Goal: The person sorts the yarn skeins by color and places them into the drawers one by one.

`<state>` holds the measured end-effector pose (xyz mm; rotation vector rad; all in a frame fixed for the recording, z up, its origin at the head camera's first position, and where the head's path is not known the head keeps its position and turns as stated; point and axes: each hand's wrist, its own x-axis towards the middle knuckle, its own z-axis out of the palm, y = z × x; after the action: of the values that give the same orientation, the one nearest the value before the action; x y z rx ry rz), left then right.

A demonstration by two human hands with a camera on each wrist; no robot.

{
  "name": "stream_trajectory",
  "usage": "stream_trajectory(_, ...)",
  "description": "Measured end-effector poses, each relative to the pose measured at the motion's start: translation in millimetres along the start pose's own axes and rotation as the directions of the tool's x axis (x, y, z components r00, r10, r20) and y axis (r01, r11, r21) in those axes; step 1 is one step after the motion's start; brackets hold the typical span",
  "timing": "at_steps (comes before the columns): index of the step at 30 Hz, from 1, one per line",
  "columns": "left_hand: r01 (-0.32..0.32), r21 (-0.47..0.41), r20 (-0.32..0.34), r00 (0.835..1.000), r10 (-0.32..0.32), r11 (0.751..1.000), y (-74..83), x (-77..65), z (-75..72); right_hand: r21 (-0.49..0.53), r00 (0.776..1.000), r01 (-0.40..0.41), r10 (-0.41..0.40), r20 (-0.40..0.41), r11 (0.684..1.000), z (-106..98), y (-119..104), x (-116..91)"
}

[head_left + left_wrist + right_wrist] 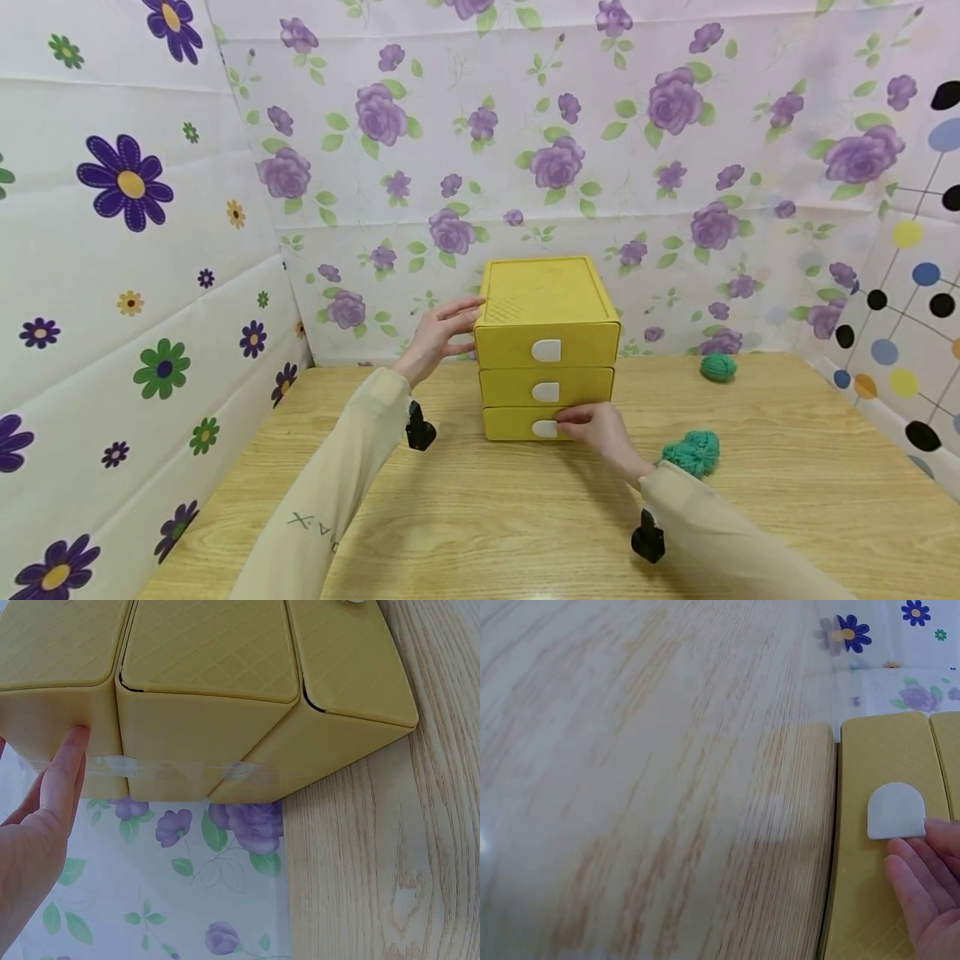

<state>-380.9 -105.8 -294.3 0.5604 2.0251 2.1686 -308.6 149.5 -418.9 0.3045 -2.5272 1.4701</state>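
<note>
A yellow three-drawer box (547,287) stands at the middle of the table, its three drawers closed. Each drawer front has a white rounded handle. My left hand (437,335) is at the upper left side of the box, fingers extended; in the left wrist view a fingertip (77,736) touches the side wall near the top drawer. With thumb and fingertips, my right hand (602,432) pinches the straight right edge of the bottom drawer's handle (896,812). Part of the bottom drawer (510,423) is hidden behind the right hand in the head view.
A teal yarn bundle (693,452) lies just beyond the right wrist. Farther back on the right is a teal yarn ball (717,367). The wood-grain table (465,525) meets flower-printed sheets at the back and left, and a dotted sheet on the right.
</note>
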Motion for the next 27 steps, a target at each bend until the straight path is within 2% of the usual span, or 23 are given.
stream_trajectory(10, 0.004, -0.004, 0.002, 1.0, -0.004, 1.0, 0.0, 0.5, -0.7, -0.002, 1.0, -0.003, 0.003, 0.001, 1.0, 0.6, 0.0, 2.7)
stream_trajectory(20, 0.004, -0.002, 0.003, 1.0, -0.004, 1.0, -0.1, 0.5, -1.1, 0.083, 0.997, -0.076, 0.074, 0.025, 0.994, 1.9, -1.4, 4.8)
stream_trajectory(27, 0.009, -0.008, -0.001, 1.0, -0.009, 1.0, -0.6, 0.3, -1.7, 0.056, 0.998, -0.062, 0.061, 0.017, 0.997, 1.8, -2.1, 3.6)
